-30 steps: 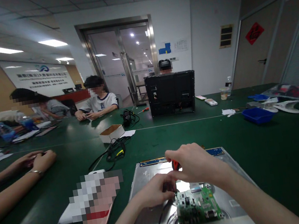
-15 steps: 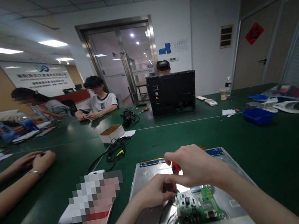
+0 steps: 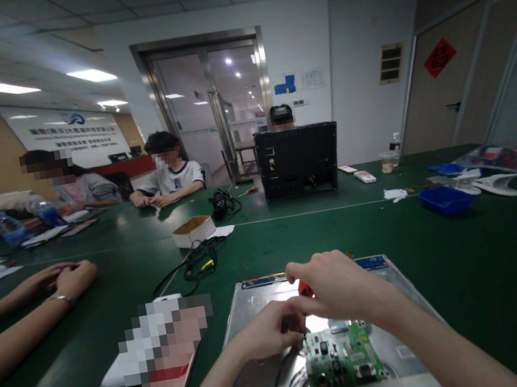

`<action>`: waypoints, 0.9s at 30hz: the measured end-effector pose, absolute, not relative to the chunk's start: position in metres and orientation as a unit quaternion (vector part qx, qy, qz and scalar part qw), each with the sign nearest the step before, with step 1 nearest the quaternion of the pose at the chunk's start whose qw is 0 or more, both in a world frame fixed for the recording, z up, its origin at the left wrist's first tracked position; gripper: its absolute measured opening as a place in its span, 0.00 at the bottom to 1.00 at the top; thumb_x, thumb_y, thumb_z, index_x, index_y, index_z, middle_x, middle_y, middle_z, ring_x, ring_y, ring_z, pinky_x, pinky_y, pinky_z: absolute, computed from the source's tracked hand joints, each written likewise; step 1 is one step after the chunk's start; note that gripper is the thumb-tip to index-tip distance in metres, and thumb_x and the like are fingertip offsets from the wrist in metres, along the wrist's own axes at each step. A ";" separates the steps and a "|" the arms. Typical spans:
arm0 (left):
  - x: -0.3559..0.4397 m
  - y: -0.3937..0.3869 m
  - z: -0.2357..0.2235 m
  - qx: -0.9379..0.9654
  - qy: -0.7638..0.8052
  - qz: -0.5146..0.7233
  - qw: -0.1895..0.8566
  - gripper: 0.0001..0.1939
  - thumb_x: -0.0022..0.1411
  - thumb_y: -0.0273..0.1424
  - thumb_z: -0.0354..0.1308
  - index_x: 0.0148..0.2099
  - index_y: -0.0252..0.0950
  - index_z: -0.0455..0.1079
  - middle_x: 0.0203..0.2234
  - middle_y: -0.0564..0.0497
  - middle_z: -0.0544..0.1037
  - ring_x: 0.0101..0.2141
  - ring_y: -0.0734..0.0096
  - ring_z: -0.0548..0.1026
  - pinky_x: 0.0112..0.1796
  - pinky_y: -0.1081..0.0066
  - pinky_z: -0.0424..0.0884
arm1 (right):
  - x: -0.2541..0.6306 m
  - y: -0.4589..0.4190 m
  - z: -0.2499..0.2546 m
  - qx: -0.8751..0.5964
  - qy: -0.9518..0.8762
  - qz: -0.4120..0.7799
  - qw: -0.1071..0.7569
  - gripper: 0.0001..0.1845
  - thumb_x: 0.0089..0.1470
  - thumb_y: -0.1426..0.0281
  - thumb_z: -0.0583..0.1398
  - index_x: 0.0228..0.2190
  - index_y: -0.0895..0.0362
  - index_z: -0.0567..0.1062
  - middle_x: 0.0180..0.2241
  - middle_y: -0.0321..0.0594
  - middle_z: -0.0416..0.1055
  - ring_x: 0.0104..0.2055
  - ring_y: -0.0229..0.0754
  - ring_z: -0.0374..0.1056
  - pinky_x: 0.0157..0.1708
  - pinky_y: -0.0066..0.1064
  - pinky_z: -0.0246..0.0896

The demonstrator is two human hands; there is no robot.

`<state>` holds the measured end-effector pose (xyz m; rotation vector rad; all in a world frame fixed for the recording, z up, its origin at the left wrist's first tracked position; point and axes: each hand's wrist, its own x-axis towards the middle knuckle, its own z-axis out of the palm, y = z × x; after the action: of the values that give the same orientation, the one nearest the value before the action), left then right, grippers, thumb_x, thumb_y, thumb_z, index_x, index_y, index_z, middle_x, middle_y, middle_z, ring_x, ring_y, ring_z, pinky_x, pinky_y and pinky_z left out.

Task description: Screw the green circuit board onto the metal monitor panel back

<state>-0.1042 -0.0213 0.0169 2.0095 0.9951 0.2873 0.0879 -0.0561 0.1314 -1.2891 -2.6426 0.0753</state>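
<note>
In the head view, both forearms reach in from the lower edge and meet over the silver metal panel [image 3: 251, 301] on the green table [image 3: 497, 286]. The right hand [image 3: 340, 282] comes from the right with its wrist bent and its back turned up, arched above the work; its fingers are closed around the red-orange handle of a screwdriver [image 3: 305, 289], the index finger bent over beside the handle's upper end. The left hand [image 3: 274, 328] lies lower, reaching in from the left, with its back up and its fingers curled together around the screwdriver's lower end; whether they pinch the shaft or something beneath it cannot be told. The screwdriver is just above the far left corner of the green circuit board [image 3: 341, 358], its long axis close to upright, handle on top and working end pointing down toward that corner; the tip itself is too small and covered to make out. The board lies flat, component side up, on the near part of the panel, its sides running roughly in line with the panel's. Dark cables [image 3: 286, 383] curve beside the board's left edge, and a narrow blue strip [image 3: 372, 262] runs along the panel's far edge, partly hidden behind the right hand.
</note>
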 end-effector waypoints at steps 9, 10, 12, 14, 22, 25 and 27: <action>-0.104 -0.020 0.014 0.807 0.395 0.122 0.423 0.07 0.47 0.24 0.58 0.33 0.35 0.71 0.27 0.55 0.73 0.31 0.68 0.70 0.35 0.71 0.66 | 0.090 -0.058 0.134 -0.398 -0.908 0.051 0.124 0.13 0.54 0.63 0.63 0.39 0.56 0.71 0.33 0.39 0.78 0.32 0.44 0.73 0.26 0.29 0.50; -0.104 -0.020 0.016 0.811 0.395 0.121 0.415 0.07 0.48 0.24 0.59 0.33 0.35 0.71 0.28 0.55 0.74 0.32 0.67 0.71 0.35 0.71 0.66 | 0.090 -0.058 0.133 -0.397 -0.908 0.050 0.127 0.14 0.55 0.60 0.62 0.39 0.56 0.71 0.33 0.39 0.78 0.32 0.45 0.73 0.26 0.29 0.50; -0.103 -0.021 0.019 0.809 0.406 0.118 0.409 0.07 0.49 0.25 0.59 0.33 0.36 0.71 0.28 0.55 0.74 0.31 0.67 0.71 0.34 0.72 0.66 | 0.089 -0.056 0.132 -0.411 -0.903 0.038 0.123 0.17 0.59 0.54 0.59 0.38 0.55 0.71 0.31 0.40 0.78 0.31 0.46 0.73 0.25 0.30 0.49; -0.103 -0.023 0.022 0.803 0.419 0.110 0.410 0.07 0.49 0.26 0.59 0.35 0.36 0.70 0.28 0.55 0.73 0.29 0.69 0.70 0.32 0.72 0.65 | 0.087 -0.054 0.130 -0.428 -0.896 0.017 0.113 0.18 0.62 0.53 0.56 0.37 0.55 0.72 0.30 0.41 0.78 0.31 0.47 0.74 0.25 0.31 0.48; -0.101 -0.024 0.019 0.801 0.403 0.115 0.426 0.06 0.47 0.25 0.57 0.32 0.36 0.68 0.25 0.56 0.71 0.28 0.70 0.69 0.30 0.73 0.64 | 0.088 -0.054 0.129 -0.422 -0.895 0.024 0.140 0.09 0.55 0.65 0.62 0.37 0.56 0.71 0.31 0.38 0.77 0.29 0.41 0.71 0.25 0.29 0.46; -0.102 -0.025 0.022 0.798 0.402 0.122 0.432 0.07 0.48 0.24 0.57 0.33 0.36 0.69 0.26 0.55 0.73 0.29 0.69 0.70 0.31 0.73 0.65 | 0.088 -0.052 0.127 -0.420 -0.896 0.021 0.144 0.12 0.57 0.59 0.63 0.34 0.54 0.72 0.29 0.36 0.77 0.29 0.41 0.71 0.24 0.29 0.43; -0.102 -0.026 0.024 0.800 0.405 0.127 0.425 0.07 0.49 0.24 0.58 0.33 0.36 0.70 0.29 0.55 0.75 0.31 0.68 0.71 0.34 0.72 0.66 | 0.087 -0.050 0.126 -0.427 -0.894 0.007 0.138 0.13 0.58 0.57 0.61 0.32 0.54 0.74 0.27 0.36 0.77 0.29 0.42 0.71 0.24 0.29 0.41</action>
<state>-0.1017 -0.0263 0.0239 2.0003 1.0123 0.3170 0.0874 -0.0499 0.1260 -1.2352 -2.5838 0.0203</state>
